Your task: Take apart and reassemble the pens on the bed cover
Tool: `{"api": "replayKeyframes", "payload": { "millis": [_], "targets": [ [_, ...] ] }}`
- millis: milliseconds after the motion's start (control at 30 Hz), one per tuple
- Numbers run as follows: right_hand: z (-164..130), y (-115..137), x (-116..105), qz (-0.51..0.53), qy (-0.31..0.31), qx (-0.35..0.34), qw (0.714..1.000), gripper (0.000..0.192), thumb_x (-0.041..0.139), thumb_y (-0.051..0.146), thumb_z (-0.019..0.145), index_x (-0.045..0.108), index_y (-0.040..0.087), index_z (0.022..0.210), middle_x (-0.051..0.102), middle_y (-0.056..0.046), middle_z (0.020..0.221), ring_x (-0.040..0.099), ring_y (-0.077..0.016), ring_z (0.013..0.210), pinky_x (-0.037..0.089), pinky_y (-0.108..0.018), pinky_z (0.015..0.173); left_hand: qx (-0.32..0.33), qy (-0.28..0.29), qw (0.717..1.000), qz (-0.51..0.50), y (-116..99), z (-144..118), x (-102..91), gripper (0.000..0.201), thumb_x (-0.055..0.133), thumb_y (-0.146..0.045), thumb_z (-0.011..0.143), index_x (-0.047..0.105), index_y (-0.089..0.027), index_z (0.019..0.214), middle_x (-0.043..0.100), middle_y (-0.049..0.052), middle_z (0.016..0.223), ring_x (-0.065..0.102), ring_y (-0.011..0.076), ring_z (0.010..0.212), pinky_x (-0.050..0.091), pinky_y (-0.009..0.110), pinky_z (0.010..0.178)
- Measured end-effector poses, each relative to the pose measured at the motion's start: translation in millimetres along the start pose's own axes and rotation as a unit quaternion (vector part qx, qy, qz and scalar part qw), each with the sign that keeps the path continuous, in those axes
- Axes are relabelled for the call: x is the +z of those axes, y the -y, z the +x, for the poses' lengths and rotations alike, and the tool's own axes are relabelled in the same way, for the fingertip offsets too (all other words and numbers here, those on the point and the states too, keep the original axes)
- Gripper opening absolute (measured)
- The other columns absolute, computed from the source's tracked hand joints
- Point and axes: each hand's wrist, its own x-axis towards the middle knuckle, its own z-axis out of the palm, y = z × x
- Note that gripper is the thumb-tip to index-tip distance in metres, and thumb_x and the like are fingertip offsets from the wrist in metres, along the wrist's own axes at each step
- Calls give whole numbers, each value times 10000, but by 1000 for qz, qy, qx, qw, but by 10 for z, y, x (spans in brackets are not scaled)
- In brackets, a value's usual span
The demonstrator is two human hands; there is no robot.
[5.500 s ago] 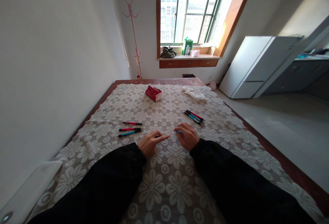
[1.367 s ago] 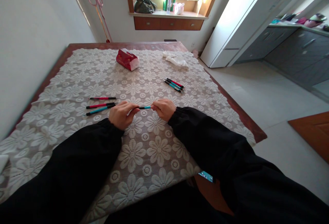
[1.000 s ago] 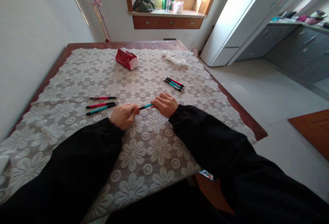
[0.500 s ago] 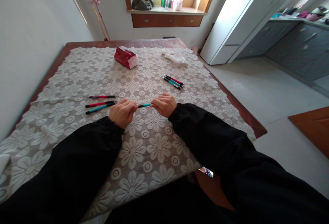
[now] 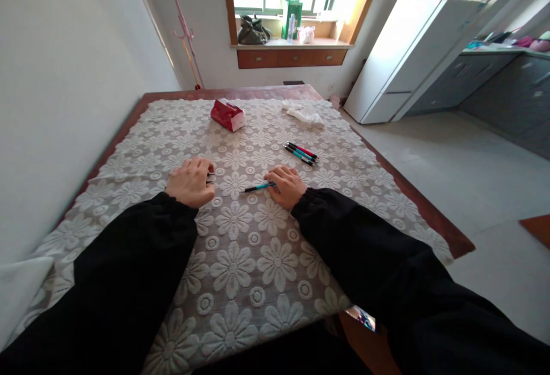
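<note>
My right hand [image 5: 287, 186] pinches the teal pen [image 5: 259, 187], lying on the desk [image 5: 240, 260] to its left; my left hand [image 5: 191, 181] curls over hidden pens.

– What is the table [image 5: 433, 223] covered with?
– A lace flower-patterned cloth [image 5: 240, 260] is spread over it (the wooden edge is left bare).
– And on the cloth?
– A red packet [image 5: 227, 115], a crumpled white rag [image 5: 306, 115], a bunch of pens [image 5: 301, 152] and a single teal pen [image 5: 258, 187] are laid there.
</note>
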Motion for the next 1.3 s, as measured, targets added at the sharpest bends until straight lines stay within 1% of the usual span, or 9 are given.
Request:
{"api": "replayKeyframes", "payload": {
  "millis": [100, 233, 467, 767, 867, 967, 1067, 1200, 1300],
  "targets": [
    [9, -46, 15, -2, 15, -17, 1000, 69, 638, 243, 906, 688, 215, 945, 690, -55, 1026, 547, -229, 1008, 386, -367, 883, -4, 76, 997, 25, 203, 9, -31, 293, 584, -323, 794, 615, -209, 1062, 668, 129, 1105, 615, 340, 1052, 492, 428, 832],
    [53, -260, -67, -84, -1, 18, 996, 91, 625, 268, 919, 689, 205, 906, 697, -68, 969, 557, -240, 970, 373, -378, 859, -8, 149, 989, 6, 324, 19, 12, 231, 560, -352, 847, 632, -231, 1030, 687, 111, 1104, 653, 307, 1013, 501, 379, 777],
    [98, -776, -275, -187, -54, 169, 966, 83, 627, 233, 884, 681, 189, 930, 712, -117, 1030, 557, -284, 999, 349, -398, 849, -6, 127, 992, -6, 318, 31, 63, 155, 557, -297, 857, 648, -245, 971, 710, 83, 1052, 674, 267, 951, 490, 340, 751],
    [96, -844, -286, -193, -48, 214, 956, 66, 627, 252, 885, 651, 191, 892, 710, -115, 985, 576, -278, 956, 347, -385, 826, 19, 122, 992, -18, 295, 29, 20, 122, 562, -286, 839, 599, -240, 945, 706, 72, 1010, 670, 258, 907, 455, 326, 705],
    [104, -795, -289, -176, -55, 161, 970, 85, 618, 263, 904, 658, 193, 875, 713, -106, 987, 581, -266, 976, 350, -374, 853, 28, 119, 992, -27, 304, 32, 22, 59, 570, -280, 817, 593, -244, 858, 691, 52, 944, 658, 242, 832, 436, 316, 665],
    [100, -671, -268, -144, -49, 38, 988, 147, 591, 294, 941, 661, 199, 854, 714, -82, 922, 585, -238, 930, 355, -363, 852, 27, 114, 992, -39, 314, 40, 28, 27, 574, -256, 811, 586, -240, 829, 689, 44, 922, 657, 230, 813, 430, 305, 655],
    [85, -546, -230, -115, -37, -70, 990, 221, 543, 326, 983, 663, 206, 841, 701, -62, 838, 576, -214, 845, 352, -363, 803, 20, 118, 991, -68, 328, 51, 33, 82, 606, -246, 805, 591, -236, 885, 705, 51, 931, 669, 231, 826, 446, 307, 676],
    [78, -512, -203, -101, -32, -118, 987, 253, 499, 324, 1011, 673, 203, 872, 702, -63, 834, 574, -203, 827, 359, -359, 781, 19, 124, 987, -105, 368, 74, 67, 217, 658, -225, 770, 633, -242, 985, 718, 55, 1000, 683, 225, 882, 476, 306, 741],
    [85, -547, -207, -92, -45, -121, 987, 241, 492, 295, 1010, 676, 195, 892, 706, -66, 839, 581, -202, 823, 377, -356, 781, 32, 120, 986, -111, 414, 101, 65, 158, 679, -241, 751, 673, -255, 909, 725, 39, 961, 687, 222, 856, 480, 301, 730]
  ]
}}
